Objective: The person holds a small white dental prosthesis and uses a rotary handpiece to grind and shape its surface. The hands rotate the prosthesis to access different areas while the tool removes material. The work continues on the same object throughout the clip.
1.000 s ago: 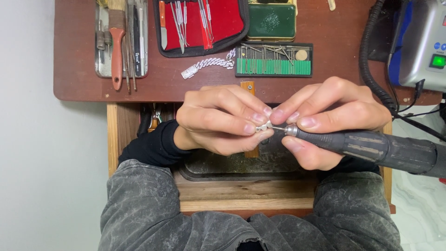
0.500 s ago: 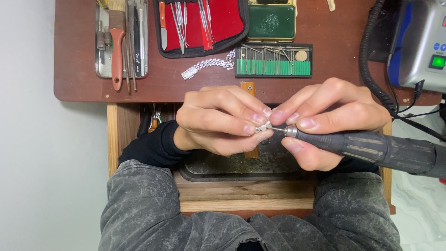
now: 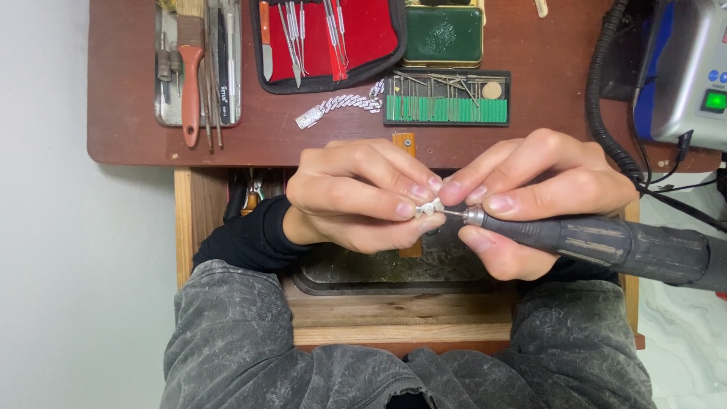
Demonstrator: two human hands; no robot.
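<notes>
You see a red-lined tool case (image 3: 333, 38), a green bur rack (image 3: 445, 108), a reddish-brown bench (image 3: 545, 113) and mottled grey sleeves (image 3: 250, 348).

A red-lined tool case (image 3: 333, 42) with a black edge is laid open at the top middle of the desk, and a flat green tin (image 3: 444, 34) with a gold rim is set just to its right. Below the tin, a black tray (image 3: 447, 97) with a green strip of bits is seen. At the right edge, a lit green square (image 3: 715, 100), perhaps a button rather than a screen, is shown on a grey machine (image 3: 685, 68).
</notes>
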